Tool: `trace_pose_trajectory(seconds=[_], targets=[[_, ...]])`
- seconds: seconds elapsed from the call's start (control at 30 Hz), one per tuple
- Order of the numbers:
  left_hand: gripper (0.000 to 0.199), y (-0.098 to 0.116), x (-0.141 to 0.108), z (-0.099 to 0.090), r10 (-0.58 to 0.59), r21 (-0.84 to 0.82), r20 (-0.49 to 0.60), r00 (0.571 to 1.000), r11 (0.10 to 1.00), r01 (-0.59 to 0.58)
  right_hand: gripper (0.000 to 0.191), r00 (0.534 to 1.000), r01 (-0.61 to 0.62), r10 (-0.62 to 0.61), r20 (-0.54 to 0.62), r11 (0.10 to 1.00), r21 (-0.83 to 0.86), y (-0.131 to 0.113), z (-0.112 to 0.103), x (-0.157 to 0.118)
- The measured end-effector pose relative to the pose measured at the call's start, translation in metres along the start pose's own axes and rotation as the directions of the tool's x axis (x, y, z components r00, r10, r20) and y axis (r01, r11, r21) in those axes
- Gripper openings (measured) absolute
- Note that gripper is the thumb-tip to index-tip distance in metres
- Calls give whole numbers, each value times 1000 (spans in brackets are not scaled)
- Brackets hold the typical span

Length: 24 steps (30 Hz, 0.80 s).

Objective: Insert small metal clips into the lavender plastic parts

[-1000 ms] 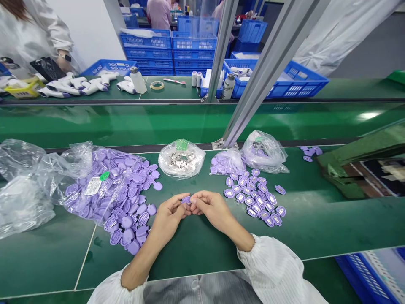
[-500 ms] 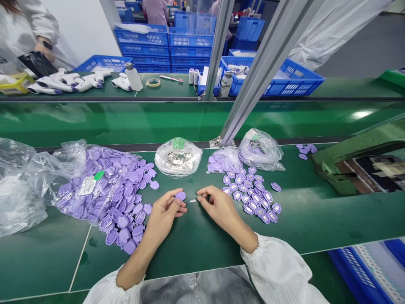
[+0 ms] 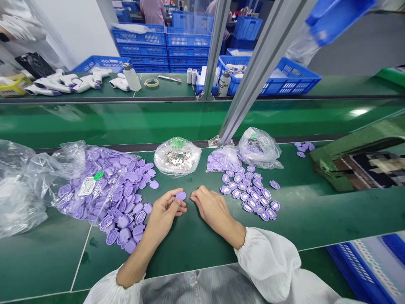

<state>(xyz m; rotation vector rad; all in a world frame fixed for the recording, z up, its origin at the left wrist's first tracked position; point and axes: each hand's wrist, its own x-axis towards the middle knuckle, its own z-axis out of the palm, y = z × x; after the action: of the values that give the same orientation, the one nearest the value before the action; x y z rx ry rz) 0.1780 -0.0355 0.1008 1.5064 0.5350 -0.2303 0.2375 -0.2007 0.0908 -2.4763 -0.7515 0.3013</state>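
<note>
In the left hand sits a purple piece; rounded.

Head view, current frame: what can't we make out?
All head view:
Right hand: anything pinched is hidden by its fingers.
Purple piece in the left hand: partly covered by the fingers.
White label: print too small to read.
Blue crate, lower right: cut off by the picture's edge.

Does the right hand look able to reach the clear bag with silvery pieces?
Probably yes: the bag lies beyond the right hand, slightly left, with only green tabletop visible between them.
</note>
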Motion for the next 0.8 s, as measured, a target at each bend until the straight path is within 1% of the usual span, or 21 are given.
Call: trace_pose_trajectory(seconds=[0.03,0.07,0.1,0.13,0.17,0.2,0.23,0.27,0.3,0.37,0.43,0.47,0.57,0.63,0.7,0.8], targets=[[50,0,0,0,1,7,3,1000,1000,-1,28,998,-59,54,39,988,146,-1,-4,1],[49,1,0,0,3,14,8,1000,1000,-3,27,988,-137,105,112,935,328,-3,-8,3],[48,1,-1,-1,7,23,14,1000,1000,-7,26,969,-226,137,208,830,509,-6,-13,4],[47,1,-1,-1,12,32,21,1000,999,-13,26,942,-316,143,304,688,653,-8,-17,5],[46,0,0,-1,17,40,28,999,999,-18,26,914,-390,134,382,542,744,-10,-20,5],[45,0,0,-1,19,46,31,999,999,-21,26,893,-443,128,432,423,791,-12,-22,6],[44,-1,0,-2,20,49,32,999,999,-21,26,880,-472,131,456,342,813,-12,-23,6],[44,-1,1,-2,19,49,32,999,999,-21,26,873,-487,141,466,294,823,-12,-22,6],[43,-1,1,-2,18,48,32,999,999,-19,25,870,-493,152,469,264,829,-11,-21,6],[43,-1,2,-2,16,45,36,999,999,-18,26,870,-493,163,466,226,841,-8,-18,6],[43,0,2,-1,13,48,40,999,999,-15,27,880,-473,169,444,222,853,-6,-14,7],[43,0,3,-1,12,51,40,999,999,-14,27,889,-455,168,425,241,857,-6,-13,7],[43,0,3,0,7,45,41,999,999,-9,29,926,-378,157,344,344,860,-7,-11,7],[43,0,2,0,9,32,46,999,999,-10,30,939,-343,151,308,385,857,-8,-10,7],[43,-1,2,1,14,25,48,999,1000,-15,28,937,-350,153,314,384,855,-8,-9,9],[43,-2,2,1,19,35,41,999,999,-21,29,909,-417,180,377,349,839,-5,-6,12]])
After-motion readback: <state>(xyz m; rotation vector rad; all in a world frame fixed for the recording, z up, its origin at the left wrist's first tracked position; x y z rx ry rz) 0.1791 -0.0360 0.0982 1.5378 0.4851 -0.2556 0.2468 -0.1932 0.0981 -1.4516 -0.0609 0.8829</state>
